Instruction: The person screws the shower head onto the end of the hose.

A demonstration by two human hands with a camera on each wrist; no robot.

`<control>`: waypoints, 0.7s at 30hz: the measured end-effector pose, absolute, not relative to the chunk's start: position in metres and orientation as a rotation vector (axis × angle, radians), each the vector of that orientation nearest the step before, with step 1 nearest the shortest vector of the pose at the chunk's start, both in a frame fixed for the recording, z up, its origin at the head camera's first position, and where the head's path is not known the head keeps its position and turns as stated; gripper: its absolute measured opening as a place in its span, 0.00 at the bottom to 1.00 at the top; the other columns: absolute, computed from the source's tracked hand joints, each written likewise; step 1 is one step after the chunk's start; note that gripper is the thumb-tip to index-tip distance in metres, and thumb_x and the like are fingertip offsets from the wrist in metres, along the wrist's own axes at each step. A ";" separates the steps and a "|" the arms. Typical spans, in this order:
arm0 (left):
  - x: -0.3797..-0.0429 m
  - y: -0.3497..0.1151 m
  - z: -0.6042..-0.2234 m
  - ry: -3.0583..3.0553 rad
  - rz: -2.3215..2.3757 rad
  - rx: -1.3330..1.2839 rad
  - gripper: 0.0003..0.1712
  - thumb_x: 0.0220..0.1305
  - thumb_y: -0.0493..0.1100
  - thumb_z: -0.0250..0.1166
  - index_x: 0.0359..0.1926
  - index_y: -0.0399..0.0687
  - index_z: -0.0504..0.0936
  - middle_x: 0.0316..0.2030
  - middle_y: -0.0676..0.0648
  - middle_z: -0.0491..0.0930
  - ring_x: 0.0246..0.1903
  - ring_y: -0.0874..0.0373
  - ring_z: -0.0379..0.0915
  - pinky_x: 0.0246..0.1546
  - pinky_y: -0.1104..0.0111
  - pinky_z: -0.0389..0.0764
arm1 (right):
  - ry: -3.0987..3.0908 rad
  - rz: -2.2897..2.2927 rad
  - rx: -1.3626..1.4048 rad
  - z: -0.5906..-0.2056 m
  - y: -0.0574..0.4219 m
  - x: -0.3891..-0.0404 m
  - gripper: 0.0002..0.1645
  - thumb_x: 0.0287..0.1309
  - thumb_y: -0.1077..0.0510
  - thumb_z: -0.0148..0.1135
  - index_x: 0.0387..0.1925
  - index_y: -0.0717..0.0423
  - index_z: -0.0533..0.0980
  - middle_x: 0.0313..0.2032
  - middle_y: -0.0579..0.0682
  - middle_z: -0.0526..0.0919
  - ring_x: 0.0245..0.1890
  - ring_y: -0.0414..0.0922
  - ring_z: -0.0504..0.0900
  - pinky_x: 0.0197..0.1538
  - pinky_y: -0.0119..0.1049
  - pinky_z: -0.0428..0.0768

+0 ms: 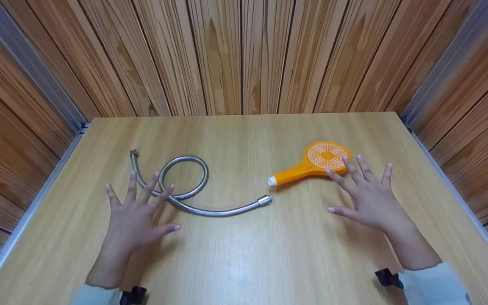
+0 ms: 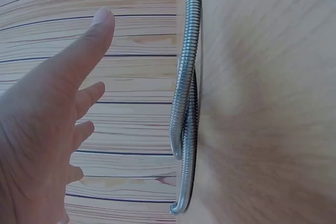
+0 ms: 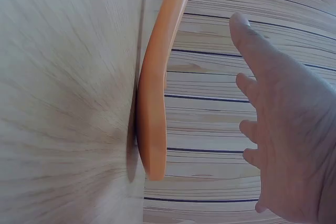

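A silver metal shower hose (image 1: 223,212) lies on the table with one loop in it, its larger end fitting (image 1: 264,200) near the middle. To its right rests an orange shower head (image 1: 295,173), spray face up, its white threaded end (image 1: 272,181) close to that fitting. My left hand (image 1: 131,224) hovers with fingers spread over the hose's left part; the left wrist view shows a gap between hand and hose (image 2: 189,77). Fingers spread too, my right hand (image 1: 373,201) is above the table beside the shower head; in the right wrist view it stays apart from the shower head (image 3: 153,98).
The wooden table (image 1: 244,254) is bounded by a wood-plank wall (image 1: 239,55) at the back and plank walls at both sides. Metal rails (image 1: 28,216) run along the side edges. A dark clip (image 1: 388,278) sits at the right sleeve, another at the left.
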State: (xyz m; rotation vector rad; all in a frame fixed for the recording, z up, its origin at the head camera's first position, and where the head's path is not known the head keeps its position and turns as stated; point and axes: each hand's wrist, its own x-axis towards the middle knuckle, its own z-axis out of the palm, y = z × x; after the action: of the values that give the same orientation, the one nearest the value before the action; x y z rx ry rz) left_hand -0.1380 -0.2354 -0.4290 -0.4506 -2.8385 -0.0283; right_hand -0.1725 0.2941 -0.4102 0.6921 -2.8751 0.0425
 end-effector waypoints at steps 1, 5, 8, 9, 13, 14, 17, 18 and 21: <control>-0.139 -0.235 -0.429 -2.836 -0.033 -0.458 0.53 0.45 0.81 0.60 0.71 0.68 0.65 0.75 0.46 0.50 0.72 0.30 0.32 0.57 0.32 0.18 | -2.874 0.050 0.692 -0.410 0.294 -0.172 0.52 0.55 0.23 0.54 0.75 0.34 0.52 0.75 0.61 0.44 0.74 0.62 0.37 0.58 0.68 0.15; -0.141 -0.234 -0.430 -2.805 -0.042 -0.491 0.53 0.44 0.80 0.63 0.71 0.68 0.66 0.75 0.46 0.51 0.72 0.31 0.34 0.58 0.31 0.19 | -2.877 0.071 0.692 -0.412 0.295 -0.173 0.52 0.54 0.24 0.56 0.76 0.33 0.52 0.75 0.60 0.43 0.74 0.62 0.37 0.59 0.67 0.16; -0.143 -0.232 -0.431 -2.766 -0.058 -0.515 0.52 0.43 0.79 0.65 0.70 0.70 0.67 0.75 0.45 0.52 0.72 0.33 0.33 0.58 0.31 0.21 | -2.873 0.108 0.709 -0.413 0.295 -0.175 0.51 0.54 0.26 0.58 0.75 0.33 0.53 0.75 0.61 0.43 0.74 0.61 0.40 0.62 0.66 0.18; -0.143 -0.231 -0.432 -2.756 -0.067 -0.523 0.52 0.43 0.79 0.65 0.70 0.70 0.67 0.75 0.44 0.51 0.73 0.34 0.33 0.58 0.30 0.22 | -2.870 0.126 0.718 -0.413 0.296 -0.175 0.51 0.54 0.26 0.59 0.75 0.33 0.54 0.75 0.61 0.44 0.74 0.61 0.41 0.63 0.65 0.20; -0.146 -0.227 -0.434 -2.701 -0.091 -0.562 0.52 0.41 0.79 0.67 0.69 0.71 0.68 0.74 0.44 0.53 0.73 0.36 0.37 0.58 0.28 0.27 | -2.866 0.184 0.742 -0.414 0.296 -0.179 0.50 0.53 0.29 0.63 0.74 0.32 0.55 0.75 0.62 0.46 0.74 0.60 0.43 0.67 0.62 0.24; -0.146 -0.226 -0.434 -2.688 -0.097 -0.570 0.52 0.40 0.79 0.67 0.69 0.71 0.69 0.74 0.43 0.54 0.73 0.36 0.39 0.58 0.27 0.29 | -2.866 0.193 0.744 -0.414 0.296 -0.180 0.50 0.53 0.29 0.63 0.74 0.32 0.55 0.75 0.61 0.46 0.74 0.60 0.43 0.67 0.61 0.24; -0.149 -0.223 -0.435 -2.656 -0.126 -0.598 0.52 0.39 0.78 0.68 0.68 0.70 0.70 0.72 0.42 0.57 0.72 0.35 0.43 0.57 0.26 0.35 | -2.874 0.207 0.742 -0.415 0.297 -0.183 0.51 0.53 0.30 0.64 0.75 0.32 0.55 0.75 0.60 0.44 0.74 0.61 0.43 0.68 0.61 0.25; -0.150 -0.222 -0.435 -2.652 -0.143 -0.606 0.52 0.39 0.78 0.69 0.67 0.70 0.71 0.71 0.42 0.58 0.71 0.35 0.45 0.57 0.25 0.36 | -2.875 0.214 0.742 -0.415 0.297 -0.184 0.51 0.53 0.30 0.64 0.75 0.32 0.54 0.76 0.59 0.44 0.74 0.61 0.43 0.68 0.61 0.25; -0.153 -0.220 -0.437 -2.652 -0.216 -0.628 0.51 0.39 0.76 0.70 0.67 0.68 0.72 0.70 0.41 0.60 0.71 0.35 0.46 0.57 0.25 0.38 | -2.870 0.242 0.749 -0.416 0.297 -0.187 0.52 0.52 0.31 0.66 0.75 0.33 0.55 0.76 0.58 0.44 0.73 0.62 0.44 0.68 0.62 0.27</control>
State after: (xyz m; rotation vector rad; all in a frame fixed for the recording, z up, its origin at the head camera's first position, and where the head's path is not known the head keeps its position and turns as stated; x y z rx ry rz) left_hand -0.1526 -0.2196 -0.4374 -0.6279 -2.6517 -0.2162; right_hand -0.1868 0.2970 -0.4158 0.7486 -2.8696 0.2416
